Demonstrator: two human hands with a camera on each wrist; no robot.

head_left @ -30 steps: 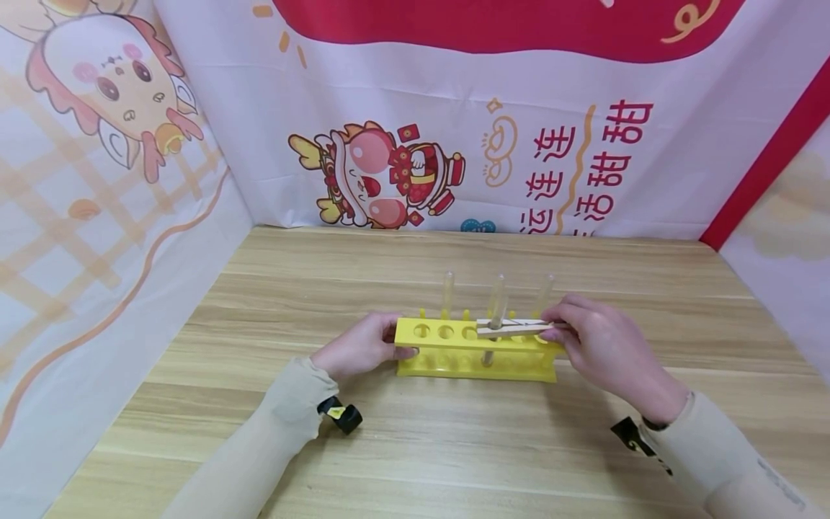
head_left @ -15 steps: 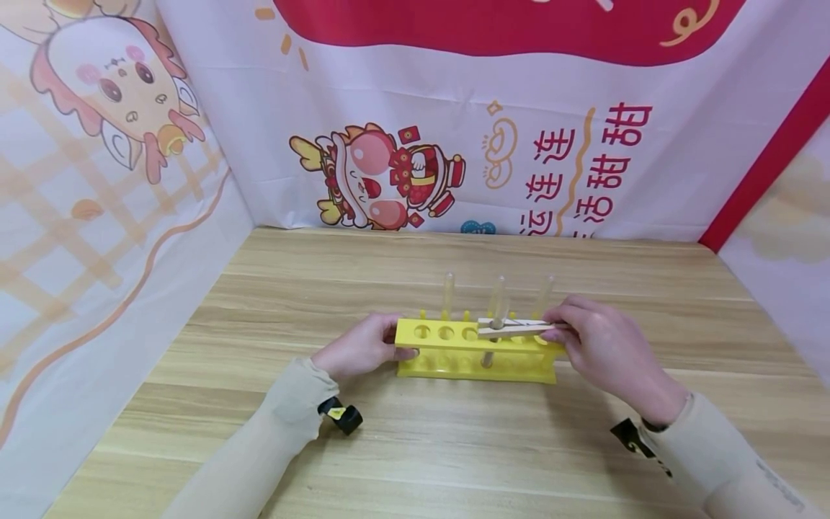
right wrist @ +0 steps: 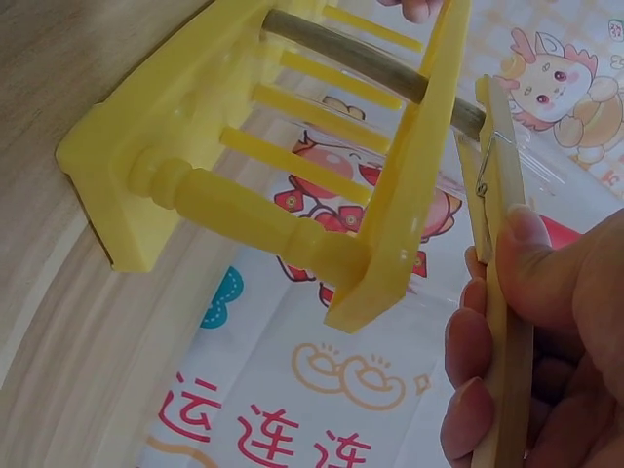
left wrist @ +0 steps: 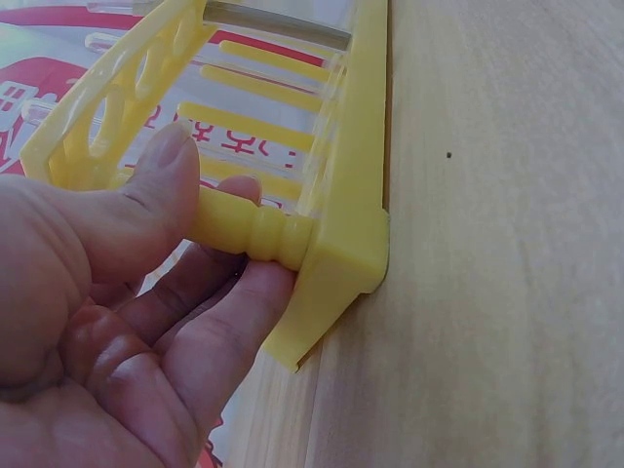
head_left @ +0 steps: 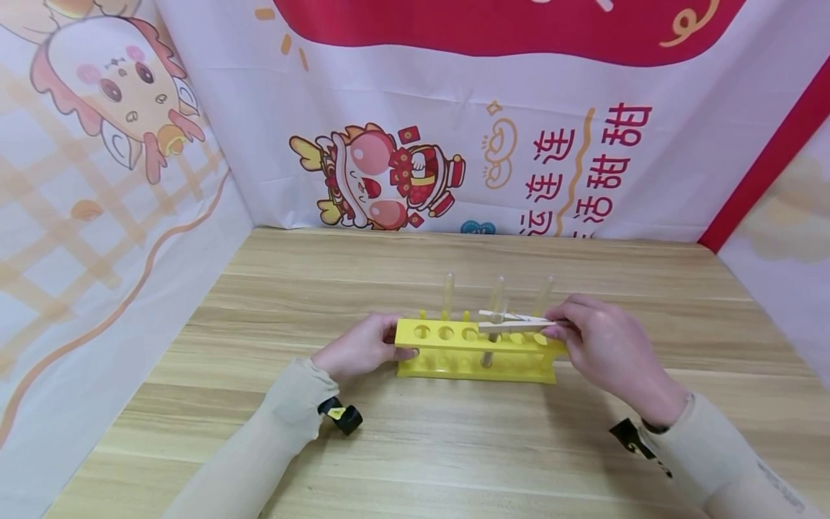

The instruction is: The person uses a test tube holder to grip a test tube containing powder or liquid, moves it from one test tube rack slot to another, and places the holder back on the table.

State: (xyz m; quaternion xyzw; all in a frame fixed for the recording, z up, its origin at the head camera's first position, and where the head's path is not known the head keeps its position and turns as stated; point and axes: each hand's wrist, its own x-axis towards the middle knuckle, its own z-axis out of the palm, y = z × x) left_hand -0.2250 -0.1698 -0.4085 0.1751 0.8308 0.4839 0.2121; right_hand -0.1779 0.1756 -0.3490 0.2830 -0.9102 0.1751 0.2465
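Note:
A yellow test tube rack stands on the wooden table. My left hand holds its left end, thumb and fingers around the end post. A test tube with grey-brown liquid stands in a hole of the rack, right of the middle. My right hand grips a wooden test tube clamp by its handle. The clamp's two arms are spread apart at the front, just above the rack's top, with the tube between them in the head view.
Clear test tubes stand upside down on pegs along the rack's back, one of them toward the left. A white printed cloth hangs behind the table, and another patterned cloth on the left.
The clamp's arms, close together around the tube earlier, have spread apart. The tube now stands in the rack between them. My left hand has stayed on the rack.

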